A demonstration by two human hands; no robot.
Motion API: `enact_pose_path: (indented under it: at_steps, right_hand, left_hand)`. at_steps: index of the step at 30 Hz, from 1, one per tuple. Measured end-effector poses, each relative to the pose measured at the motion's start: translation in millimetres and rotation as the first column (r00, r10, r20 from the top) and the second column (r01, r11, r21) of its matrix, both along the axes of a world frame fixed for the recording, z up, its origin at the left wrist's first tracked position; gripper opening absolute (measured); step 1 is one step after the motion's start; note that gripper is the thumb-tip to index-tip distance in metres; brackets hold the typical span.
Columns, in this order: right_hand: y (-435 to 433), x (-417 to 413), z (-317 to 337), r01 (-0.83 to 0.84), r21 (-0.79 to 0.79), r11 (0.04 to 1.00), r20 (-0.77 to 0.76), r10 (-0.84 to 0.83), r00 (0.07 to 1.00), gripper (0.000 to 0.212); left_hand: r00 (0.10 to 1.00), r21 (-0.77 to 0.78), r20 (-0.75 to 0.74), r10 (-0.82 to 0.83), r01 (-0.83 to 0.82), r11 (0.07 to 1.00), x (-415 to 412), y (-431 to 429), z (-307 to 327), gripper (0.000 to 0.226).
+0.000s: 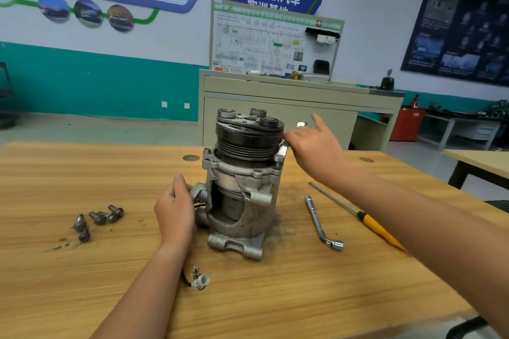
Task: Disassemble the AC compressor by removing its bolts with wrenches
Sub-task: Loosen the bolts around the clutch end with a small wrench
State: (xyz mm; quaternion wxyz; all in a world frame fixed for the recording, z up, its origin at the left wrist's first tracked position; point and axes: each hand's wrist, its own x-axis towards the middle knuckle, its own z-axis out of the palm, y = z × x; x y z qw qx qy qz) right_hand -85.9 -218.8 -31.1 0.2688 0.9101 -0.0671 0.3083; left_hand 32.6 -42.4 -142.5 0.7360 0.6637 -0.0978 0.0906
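The AC compressor [242, 201] stands upright on the wooden table [82, 270], with its black pulley [248, 137] on top. My left hand [175, 215] grips the compressor's left side at a bracket. At the upper right flange, my right hand [314, 146] holds a small silver wrench [283, 149]; its head sits at a flange bolt and the hand hides most of its shaft. My index finger points up and away. Several removed bolts [99, 219] lie loose on the table to the left.
An L-shaped socket wrench [321, 224] and a yellow-handled screwdriver [370, 223] lie on the table right of the compressor. A white connector on a black wire [199, 279] lies in front. A grey cabinet [275, 107] with a display board stands behind the table.
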Motion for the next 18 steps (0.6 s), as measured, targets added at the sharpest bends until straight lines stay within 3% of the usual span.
enact_pose_path:
  at_steps: [3,5,7,9,10,12,14,18]
  right_hand:
    - [-1,2,-3,-0.057,0.099,0.993,0.076,0.050,0.996,0.023]
    - [3,-9,2,-0.095,0.289,0.952,0.190,0.040,0.981,0.028]
    - [15,-27,8,-0.228,0.521,0.823,0.343,0.043,0.939,0.031]
    - [27,-48,10,-0.322,0.624,0.712,0.401,0.062,0.914,0.030]
    - [33,-58,11,-0.271,0.619,0.737,0.344,0.056,0.937,0.028]
    - [42,-76,10,0.000,0.506,0.862,0.069,-0.040,0.997,0.025]
    - [51,-84,8,0.220,0.350,0.911,-0.154,-0.175,0.972,0.024]
    - [65,-79,10,0.334,0.254,0.908,-0.227,-0.279,0.933,0.028]
  left_hand:
    - [1.000,0.006,-0.012,0.002,-0.002,1.000,0,-1,0,0.039]
    - [1.000,0.006,-0.013,0.010,-0.010,1.000,0,-1,0,0.040]
    - [1.000,0.012,-0.008,0.012,-0.012,1.000,-1,-2,0,0.041]
    - [1.000,0.022,-0.003,0.017,-0.017,1.000,-1,-2,0,0.043]
    - [1.000,0.027,-0.001,0.020,-0.020,0.999,-1,-2,0,0.042]
    - [1.000,0.036,0.006,0.024,-0.024,0.999,-1,-2,0,0.041]
    - [1.000,0.040,0.009,0.024,-0.024,0.999,-1,-2,0,0.039]
    - [1.000,0.037,0.004,0.013,-0.014,0.999,-2,0,1,0.038]
